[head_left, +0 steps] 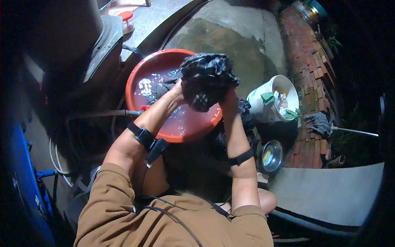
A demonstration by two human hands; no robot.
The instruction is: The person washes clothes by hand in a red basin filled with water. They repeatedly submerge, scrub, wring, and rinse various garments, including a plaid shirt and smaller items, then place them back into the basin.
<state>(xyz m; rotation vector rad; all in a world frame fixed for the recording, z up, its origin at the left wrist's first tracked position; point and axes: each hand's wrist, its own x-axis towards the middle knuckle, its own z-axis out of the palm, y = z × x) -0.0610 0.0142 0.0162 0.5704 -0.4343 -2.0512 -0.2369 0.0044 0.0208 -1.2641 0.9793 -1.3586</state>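
Observation:
Both my hands hold up a bunched wet black cloth (pixel 209 80) over the right part of an orange-red basin (pixel 131 88). My left hand (pixel 179 92) grips its left side and my right hand (pixel 229 96) its lower right side; the cloth hides most of my fingers. Cloudy, sudsy water (pixel 181 121) fills the basin. A dark grey cloth (pixel 161 91) lies partly sunk at the water's left side. Beside the basin, behind my right forearm, is a heap of dark cloth (pixel 243 117).
To the right stands a white bucket (pixel 261 105) with rags in it. A shiny metal bowl (pixel 272 156) sits nearer me. A mop (pixel 320 123) rests on the brick strip (pixel 306 61). A red-lidded jar (pixel 127 24) stands on the ledge at upper left. A hose (pixel 119 113) reaches the basin's left rim.

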